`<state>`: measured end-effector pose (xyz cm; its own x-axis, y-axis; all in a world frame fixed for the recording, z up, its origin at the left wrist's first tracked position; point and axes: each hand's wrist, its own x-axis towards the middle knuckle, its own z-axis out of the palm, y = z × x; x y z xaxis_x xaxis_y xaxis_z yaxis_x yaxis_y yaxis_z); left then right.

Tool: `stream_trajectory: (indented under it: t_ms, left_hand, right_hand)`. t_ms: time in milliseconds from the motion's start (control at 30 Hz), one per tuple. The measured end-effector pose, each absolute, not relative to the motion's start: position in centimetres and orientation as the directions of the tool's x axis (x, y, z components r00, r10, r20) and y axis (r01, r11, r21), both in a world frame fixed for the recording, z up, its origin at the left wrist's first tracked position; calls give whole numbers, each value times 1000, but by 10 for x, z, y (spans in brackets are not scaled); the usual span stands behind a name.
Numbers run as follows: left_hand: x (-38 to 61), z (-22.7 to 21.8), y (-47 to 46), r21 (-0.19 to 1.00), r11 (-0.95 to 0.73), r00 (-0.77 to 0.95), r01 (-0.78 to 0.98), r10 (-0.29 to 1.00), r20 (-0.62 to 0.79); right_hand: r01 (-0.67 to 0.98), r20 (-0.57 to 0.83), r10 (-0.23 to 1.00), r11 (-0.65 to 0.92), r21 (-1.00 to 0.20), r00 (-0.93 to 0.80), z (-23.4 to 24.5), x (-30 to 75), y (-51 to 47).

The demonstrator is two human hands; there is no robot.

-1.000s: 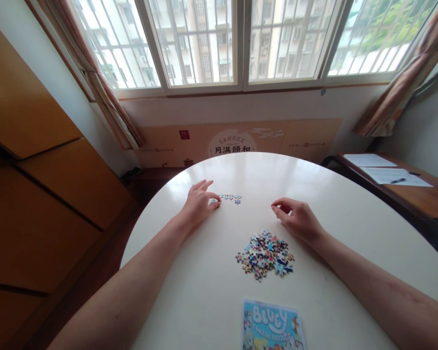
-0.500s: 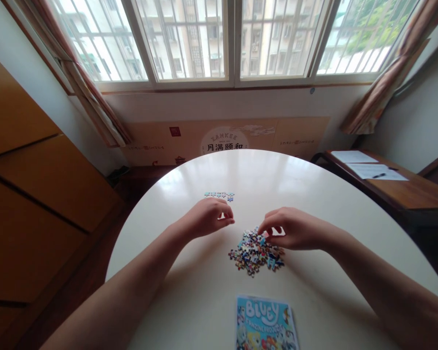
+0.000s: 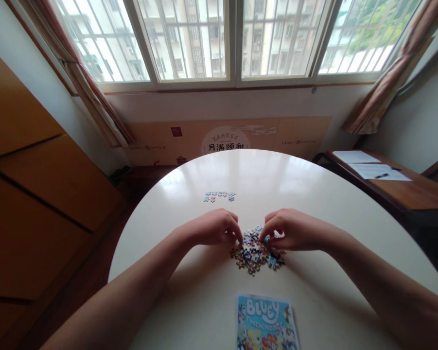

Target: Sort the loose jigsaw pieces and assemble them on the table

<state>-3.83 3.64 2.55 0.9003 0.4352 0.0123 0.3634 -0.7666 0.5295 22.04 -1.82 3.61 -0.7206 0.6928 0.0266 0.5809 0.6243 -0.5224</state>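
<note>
Though jumbled in direction, puzzle pile at both hands, row crosswise, grips unclear.

Through the head camera I see a white round table. The left hand has its fingertips at the left edge of the pile of puzzle pieces, and the right hand bends its fingers at the right side of the same pile. Whether they pinch a piece, I cannot tell. Farther away lies a short row of pieces, with a few on its near side. Nearest to my camera is a blue picture with the word "Bluey". Behind the table I see a printed board.
</note>
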Motion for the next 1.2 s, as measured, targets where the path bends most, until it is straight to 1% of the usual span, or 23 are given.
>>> stream_trajectory:
  t_ms: [100, 233, 367, 467, 567, 700, 800, 1000, 1200]
  left_hand:
    - [-38, 28, 35, 513, -762, 894, 395, 448, -23]
    - [-41, 32, 36, 469, -784, 888, 406, 459, -2]
    - [-42, 32, 34, 472, -789, 894, 394, 448, 3]
    - [-39, 34, 31, 468, -790, 901, 396, 433, -32]
    - [-38, 38, 29, 441, -791, 892, 424, 449, -54]
    - [-40, 40, 29, 411, -806, 890, 427, 456, -30]
    - [-40, 37, 29, 428, -810, 901, 401, 433, -26]
    - [-37, 34, 27, 451, -808, 914, 378, 404, -42]
    - [-35, 33, 25, 474, -793, 911, 384, 409, -54]
  right_hand:
    - [589, 16, 700, 612, -527, -714, 35, 221, -18]
    - [579, 24, 699, 610, -540, -715, 33, 221, -19]
    - [565, 60, 701, 619, -546, -710, 33, 223, -18]
    - [570, 149, 732, 626, -533, -665, 30, 224, -15]
    - [599, 269, 762, 636, -487, -590, 24, 225, -11]
    - [648, 412, 760, 646, -402, -502, 17, 225, -9]
    - [672, 472, 762, 631, -388, -442, 11, 228, -6]
    - [720, 498, 789, 574, -390, -360, -1, 238, 4]
    - [724, 488, 802, 558, -406, -345, -5, 238, 7]
